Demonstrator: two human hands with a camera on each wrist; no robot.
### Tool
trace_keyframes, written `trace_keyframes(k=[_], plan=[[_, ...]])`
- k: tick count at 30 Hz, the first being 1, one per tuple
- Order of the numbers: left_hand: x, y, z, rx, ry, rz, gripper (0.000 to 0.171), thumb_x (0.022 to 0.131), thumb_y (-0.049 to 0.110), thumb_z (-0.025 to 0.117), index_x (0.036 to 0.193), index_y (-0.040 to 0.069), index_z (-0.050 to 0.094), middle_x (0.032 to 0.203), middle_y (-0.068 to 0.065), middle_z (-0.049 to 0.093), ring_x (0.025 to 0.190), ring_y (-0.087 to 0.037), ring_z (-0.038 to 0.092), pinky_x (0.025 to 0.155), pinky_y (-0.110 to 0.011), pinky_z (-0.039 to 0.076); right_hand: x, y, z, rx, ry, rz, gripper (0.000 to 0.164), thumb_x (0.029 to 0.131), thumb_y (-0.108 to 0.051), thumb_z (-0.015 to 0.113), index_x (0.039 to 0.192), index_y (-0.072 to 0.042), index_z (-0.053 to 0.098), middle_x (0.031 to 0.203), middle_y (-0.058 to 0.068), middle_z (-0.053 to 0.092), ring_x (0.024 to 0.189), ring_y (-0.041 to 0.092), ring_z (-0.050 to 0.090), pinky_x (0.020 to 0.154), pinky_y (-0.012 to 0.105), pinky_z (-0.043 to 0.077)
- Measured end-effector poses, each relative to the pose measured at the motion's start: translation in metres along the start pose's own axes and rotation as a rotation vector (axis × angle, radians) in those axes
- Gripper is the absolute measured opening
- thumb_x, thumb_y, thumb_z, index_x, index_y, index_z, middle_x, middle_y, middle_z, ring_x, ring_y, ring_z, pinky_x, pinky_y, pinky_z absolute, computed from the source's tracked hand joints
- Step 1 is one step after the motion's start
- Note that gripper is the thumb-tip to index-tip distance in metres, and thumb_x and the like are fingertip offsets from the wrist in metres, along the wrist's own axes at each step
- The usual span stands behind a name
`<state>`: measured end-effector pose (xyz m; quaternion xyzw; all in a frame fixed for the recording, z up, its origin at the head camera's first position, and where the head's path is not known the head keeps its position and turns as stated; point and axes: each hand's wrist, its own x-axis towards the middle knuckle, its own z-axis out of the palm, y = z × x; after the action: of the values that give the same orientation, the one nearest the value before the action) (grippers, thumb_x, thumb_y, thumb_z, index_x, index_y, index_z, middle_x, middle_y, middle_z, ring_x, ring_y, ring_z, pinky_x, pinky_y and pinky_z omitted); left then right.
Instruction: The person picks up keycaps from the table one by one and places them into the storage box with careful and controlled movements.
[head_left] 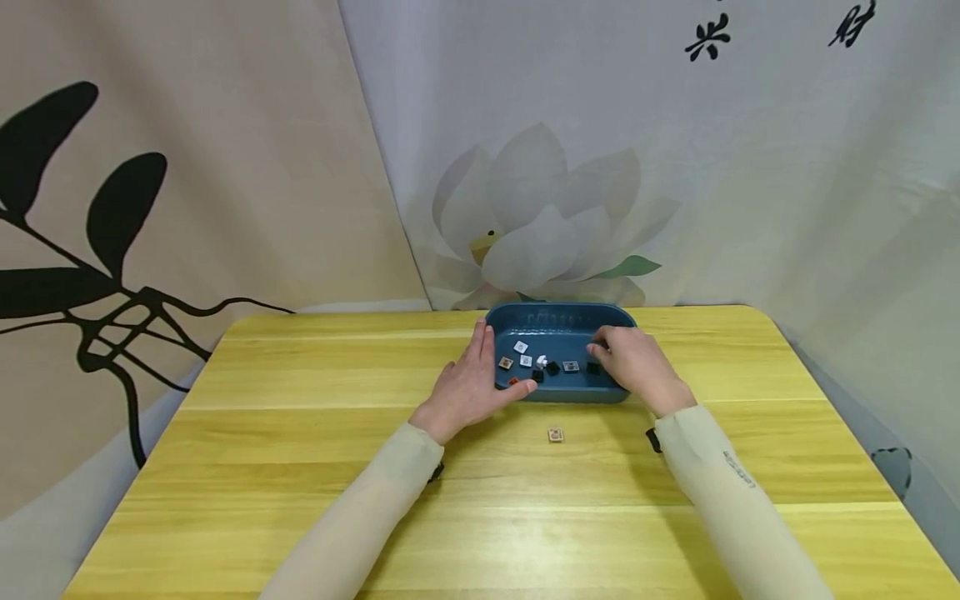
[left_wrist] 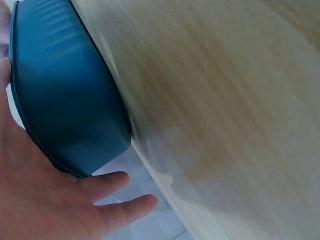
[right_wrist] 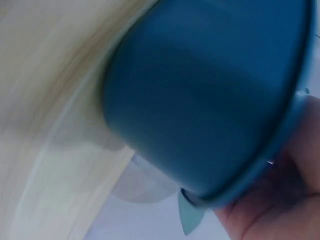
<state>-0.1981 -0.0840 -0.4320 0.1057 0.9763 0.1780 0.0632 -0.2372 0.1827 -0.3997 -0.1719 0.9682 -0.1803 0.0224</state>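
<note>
A dark blue rectangular tray (head_left: 562, 315) stands at the back of the table, holding several small square pieces in white, black, tan and red. My left hand (head_left: 467, 385) rests against its left end with straight fingers, the thumb reaching over the front rim. In the left wrist view, fingers (left_wrist: 127, 210) extend past the tray's outer wall (left_wrist: 70, 95). Over the right end, my right hand (head_left: 636, 362) dips inside with bent fingers, just above a black piece (head_left: 592, 367). I cannot tell whether its fingertips hold anything. The right wrist view shows mostly the tray's wall (right_wrist: 195, 95).
One tan square piece (head_left: 555, 434) with a dark marking lies on the wooden table (head_left: 300, 467) in front of the tray. Behind the table's back edge hangs a pale printed curtain (head_left: 540, 100).
</note>
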Motion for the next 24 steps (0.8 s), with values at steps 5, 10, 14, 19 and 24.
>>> trace_keyframes(k=[5,10,14,19,24], plan=[[0.0,0.001,0.001,-0.003,0.005,-0.003,0.123,0.087,0.087,0.047,0.165,0.002,0.005,0.173,-0.011,-0.009,0.155,-0.032,0.027,0.112,-0.066,0.037,-0.019,-0.001,-0.007,-0.003,0.109,-0.015,0.034,0.107,-0.026,0.059,0.124,0.001,0.071,0.113,0.019,0.073,0.084,0.03,0.069,0.074,0.048,0.057],[0.001,0.001,0.002,-0.007,0.016,-0.012,0.121,0.088,0.083,0.052,0.165,0.002,0.006,0.173,-0.01,-0.008,0.154,-0.033,0.028,0.112,-0.066,0.037,-0.038,-0.005,-0.008,-0.02,0.187,-0.066,0.039,0.106,-0.034,0.06,0.126,-0.002,0.071,0.121,0.018,0.072,0.087,0.032,0.072,0.067,0.047,0.059],[0.001,0.001,0.002,-0.018,0.017,-0.016,0.121,0.088,0.082,0.053,0.166,0.002,0.006,0.174,-0.011,-0.008,0.154,-0.034,0.027,0.113,-0.066,0.036,-0.051,-0.011,-0.007,-0.011,0.205,-0.124,0.04,0.106,-0.036,0.061,0.129,-0.004,0.07,0.132,0.017,0.067,0.106,0.036,0.07,0.077,0.052,0.059],[0.0,0.001,0.001,-0.006,0.009,-0.018,0.123,0.087,0.086,0.049,0.166,0.003,0.004,0.173,-0.01,-0.009,0.156,-0.032,0.024,0.114,-0.065,0.036,-0.067,-0.017,-0.003,0.06,0.171,-0.216,0.045,0.104,-0.036,0.064,0.138,-0.008,0.065,0.151,0.014,0.053,0.133,0.038,0.055,0.098,0.058,0.052],[0.001,0.001,0.002,0.003,0.007,-0.013,0.123,0.087,0.088,0.046,0.166,0.003,0.003,0.173,-0.01,-0.009,0.156,-0.031,0.022,0.114,-0.065,0.036,-0.081,-0.021,0.001,0.056,0.183,-0.324,0.046,0.098,-0.037,0.072,0.137,-0.011,0.068,0.15,0.01,0.056,0.132,0.036,0.057,0.098,0.057,0.053]])
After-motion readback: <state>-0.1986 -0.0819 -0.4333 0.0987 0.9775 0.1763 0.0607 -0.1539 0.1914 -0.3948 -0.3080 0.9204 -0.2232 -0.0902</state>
